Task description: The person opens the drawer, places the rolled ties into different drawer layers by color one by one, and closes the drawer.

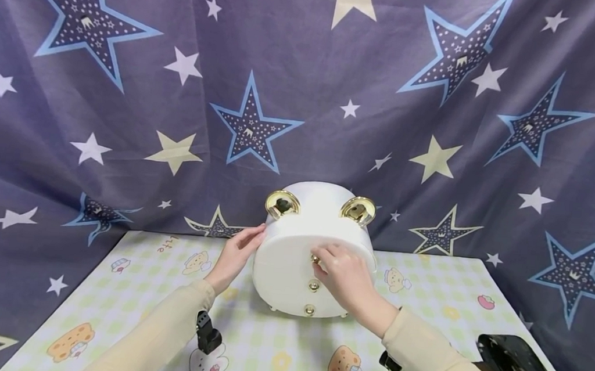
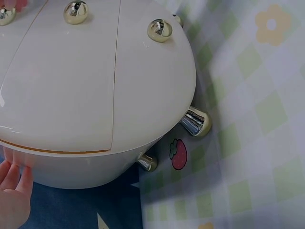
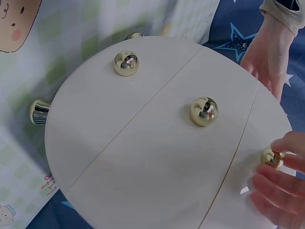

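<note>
White round drawer box [image 1: 291, 261] stands on checked mat [image 1: 426, 289], drawers closed, contents hidden; right hand [image 1: 343, 276] pinches top gold knob [image 3: 270, 157]; left hand [image 1: 237, 250], fingers straight, rests on box's left side.

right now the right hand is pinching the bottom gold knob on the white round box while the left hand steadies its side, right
Not quite. The right hand pinches the top gold knob, not the bottom one; the right wrist view shows the middle knob and bottom knob untouched. The rest holds: the left hand rests against the side of the white round box.
</note>
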`<state>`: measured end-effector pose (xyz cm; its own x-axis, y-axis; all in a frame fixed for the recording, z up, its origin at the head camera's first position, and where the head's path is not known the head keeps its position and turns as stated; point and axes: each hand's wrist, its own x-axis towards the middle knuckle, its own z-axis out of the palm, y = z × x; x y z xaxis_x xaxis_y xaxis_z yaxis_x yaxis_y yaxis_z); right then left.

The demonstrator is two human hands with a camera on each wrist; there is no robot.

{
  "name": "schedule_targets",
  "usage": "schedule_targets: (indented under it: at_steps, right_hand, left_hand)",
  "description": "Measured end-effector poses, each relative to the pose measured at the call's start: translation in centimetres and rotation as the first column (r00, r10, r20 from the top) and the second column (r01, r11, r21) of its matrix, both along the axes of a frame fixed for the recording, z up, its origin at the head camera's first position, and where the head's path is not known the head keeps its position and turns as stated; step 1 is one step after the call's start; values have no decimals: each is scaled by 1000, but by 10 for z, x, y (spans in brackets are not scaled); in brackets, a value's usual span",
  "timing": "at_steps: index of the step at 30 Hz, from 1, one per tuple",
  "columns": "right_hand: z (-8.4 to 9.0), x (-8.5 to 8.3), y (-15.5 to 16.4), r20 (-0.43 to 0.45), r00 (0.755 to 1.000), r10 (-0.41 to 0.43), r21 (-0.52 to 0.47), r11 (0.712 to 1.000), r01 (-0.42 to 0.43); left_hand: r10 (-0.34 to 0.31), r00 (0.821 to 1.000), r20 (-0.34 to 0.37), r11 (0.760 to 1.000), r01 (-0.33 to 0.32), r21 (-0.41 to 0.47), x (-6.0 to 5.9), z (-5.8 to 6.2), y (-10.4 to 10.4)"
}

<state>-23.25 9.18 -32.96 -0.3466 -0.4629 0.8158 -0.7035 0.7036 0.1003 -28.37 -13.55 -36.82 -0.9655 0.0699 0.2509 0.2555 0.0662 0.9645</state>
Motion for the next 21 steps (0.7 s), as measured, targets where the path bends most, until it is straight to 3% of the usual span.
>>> schedule_targets:
  at_steps: [9,16,21]
  right_hand:
    - [-2,2,0,47,999,16,-23,1000,-15]
    - [-6,3,2,147,988,45,-121,992,-27]
    - [-9,5,4,168,984,65,-170,985,-36]
  left_hand:
    - [1,1000,-1,1000,-1,10,1,-1,0]
    - [1,1000,-1,1000,-1,-1,1,0,-1]
    - [4,1000,-2,1000,-4,-5,1,0,0]
